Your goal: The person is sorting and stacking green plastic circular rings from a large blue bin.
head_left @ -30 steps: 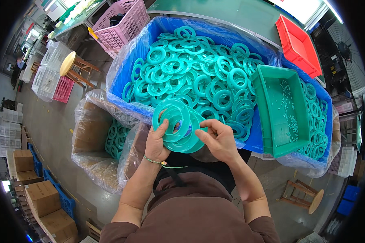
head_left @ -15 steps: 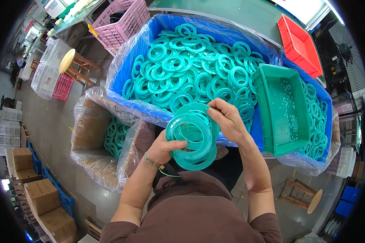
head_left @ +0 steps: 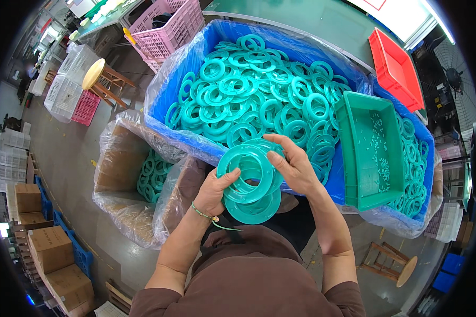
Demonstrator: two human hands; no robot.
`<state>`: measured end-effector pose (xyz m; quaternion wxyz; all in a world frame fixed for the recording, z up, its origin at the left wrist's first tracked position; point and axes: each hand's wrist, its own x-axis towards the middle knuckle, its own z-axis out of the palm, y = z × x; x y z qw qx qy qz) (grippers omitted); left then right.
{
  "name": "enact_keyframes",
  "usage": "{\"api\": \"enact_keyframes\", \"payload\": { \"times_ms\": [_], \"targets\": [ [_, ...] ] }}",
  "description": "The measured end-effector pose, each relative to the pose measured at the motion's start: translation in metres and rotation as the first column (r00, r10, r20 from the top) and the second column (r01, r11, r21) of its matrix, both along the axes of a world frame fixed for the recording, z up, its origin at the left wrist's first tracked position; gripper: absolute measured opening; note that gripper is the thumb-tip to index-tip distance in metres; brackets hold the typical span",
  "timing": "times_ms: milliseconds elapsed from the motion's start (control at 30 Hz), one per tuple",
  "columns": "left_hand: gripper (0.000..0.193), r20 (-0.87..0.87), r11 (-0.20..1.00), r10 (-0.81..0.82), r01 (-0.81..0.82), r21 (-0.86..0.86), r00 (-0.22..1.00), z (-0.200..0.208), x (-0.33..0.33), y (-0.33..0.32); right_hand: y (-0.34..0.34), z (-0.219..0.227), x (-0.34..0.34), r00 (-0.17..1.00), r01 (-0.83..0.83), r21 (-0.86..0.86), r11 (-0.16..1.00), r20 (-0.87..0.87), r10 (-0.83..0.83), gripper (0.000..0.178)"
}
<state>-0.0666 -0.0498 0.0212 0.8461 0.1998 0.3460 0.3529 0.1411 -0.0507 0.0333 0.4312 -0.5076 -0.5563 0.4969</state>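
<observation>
Several teal plastic rings (head_left: 255, 210), overlapping in a loose fanned stack, are held in front of my body. My left hand (head_left: 211, 193) grips their left side, its thumb lying over the top ring and its fingers underneath, mostly hidden. At the stack's upper right, my right hand (head_left: 300, 170) has the rings' edge between its thumb and fingers. Just beyond both hands is a large blue-lined bin (head_left: 182, 141), heaped with a pile of matching rings (head_left: 235, 85).
A green tray (head_left: 349, 158) with small white pieces rests across the bins at right, beside a red crate (head_left: 382, 58). A plastic-lined cardboard box (head_left: 111, 164) holding rings stands at left. Wooden stools (head_left: 94, 74) and a pink crate (head_left: 166, 34) are farther out.
The held rings have shifted, with a lower ring now showing more below the top one. My right hand's fingers have spread and moved slightly along the edge.
</observation>
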Motion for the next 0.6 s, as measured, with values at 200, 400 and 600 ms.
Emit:
{"api": "enact_keyframes", "payload": {
  "times_ms": [200,400,600],
  "targets": [
    [0.039,-0.079,0.975,-0.109,0.122,0.186,0.991,-0.002,-0.013,-0.001,0.002,0.011,0.008,0.988,-0.112,-0.119,0.986,-0.120,0.098,0.027],
    [0.044,-0.172,0.927,-0.180,0.225,0.300,0.969,0.006,-0.016,0.002,0.005,0.015,0.008,0.947,-0.315,-0.302,0.900,-0.155,0.280,0.038],
    [0.044,-0.108,0.909,-0.273,0.293,0.295,0.956,0.007,-0.023,0.009,-0.004,0.025,0.004,0.855,-0.446,-0.349,0.824,-0.438,0.278,0.034]
  ]
}}
